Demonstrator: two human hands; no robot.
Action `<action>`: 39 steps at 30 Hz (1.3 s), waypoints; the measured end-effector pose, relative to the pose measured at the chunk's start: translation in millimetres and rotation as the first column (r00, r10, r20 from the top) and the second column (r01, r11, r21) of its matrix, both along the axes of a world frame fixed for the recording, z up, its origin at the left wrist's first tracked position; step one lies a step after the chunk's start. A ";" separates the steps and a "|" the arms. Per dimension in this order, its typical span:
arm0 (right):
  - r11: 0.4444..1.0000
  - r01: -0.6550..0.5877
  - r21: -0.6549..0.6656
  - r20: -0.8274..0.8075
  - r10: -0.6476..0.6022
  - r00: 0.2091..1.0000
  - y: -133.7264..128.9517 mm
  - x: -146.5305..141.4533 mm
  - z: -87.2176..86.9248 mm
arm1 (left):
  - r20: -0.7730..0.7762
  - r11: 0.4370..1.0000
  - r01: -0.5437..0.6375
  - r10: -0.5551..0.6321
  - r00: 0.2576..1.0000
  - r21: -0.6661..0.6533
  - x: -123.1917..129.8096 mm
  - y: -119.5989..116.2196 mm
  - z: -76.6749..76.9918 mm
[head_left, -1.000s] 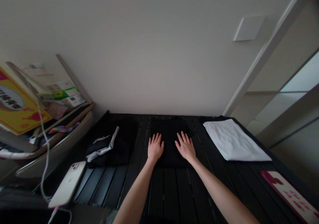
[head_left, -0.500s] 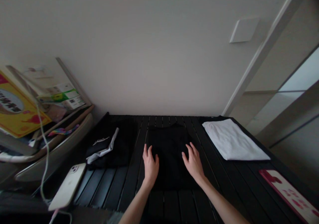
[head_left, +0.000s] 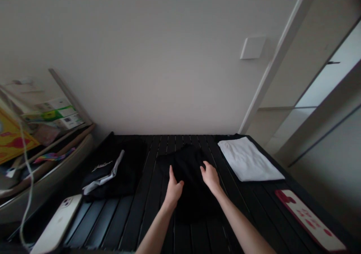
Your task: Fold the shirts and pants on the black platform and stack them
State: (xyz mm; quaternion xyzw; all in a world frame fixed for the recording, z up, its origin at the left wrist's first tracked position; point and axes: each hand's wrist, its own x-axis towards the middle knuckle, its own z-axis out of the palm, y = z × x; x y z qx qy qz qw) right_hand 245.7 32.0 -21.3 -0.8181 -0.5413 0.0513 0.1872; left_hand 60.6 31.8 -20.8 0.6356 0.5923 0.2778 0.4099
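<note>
A folded black garment [head_left: 193, 197] lies rumpled on the black slatted table in the middle of the head view. My left hand [head_left: 173, 189] is at its left side, thumb and index finger showing, the other fingers mostly hidden in the dark cloth; it appears to grip the fabric. On the right side, my right hand [head_left: 211, 175] has its fingers curled round the garment's edge. Dark cloth against a dark table makes the exact outline hard to see.
Left lies a folded black garment stack [head_left: 124, 178] with a grey piece [head_left: 105, 178]. A white phone [head_left: 58, 224] is at the front left. Folded white cloth [head_left: 249, 160] and a red-edged patterned case [head_left: 308, 218] lie right. A wall [head_left: 169, 77] stands behind the slatted table [head_left: 129, 218].
The black garment was flat and is now rumpled, its upper part shifted left. My hands have gone from spread fingers to curled ones at its sides. The view has shifted to the right.
</note>
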 end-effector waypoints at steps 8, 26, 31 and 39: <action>0.986 0.073 0.151 0.168 -0.099 0.981 -10.2 114.0 119.1 | 0.475 0.909 0.344 -0.417 0.775 0.237 119.5 11.0 76.9; 0.961 -0.273 0.035 0.227 0.259 0.939 -26.3 26.8 -50.8 | -0.447 0.932 0.212 -0.063 0.893 0.293 36.8 39.0 30.1; 0.968 -0.246 -0.052 0.222 0.252 0.942 -23.4 15.6 -76.2 | -0.604 0.862 0.007 0.349 0.716 0.507 -78.5 62.8 45.9; 0.968 -0.249 -0.042 0.234 0.251 0.939 -22.7 17.8 -77.5 | -0.690 0.766 -0.366 0.639 0.341 0.528 -222.9 83.1 74.1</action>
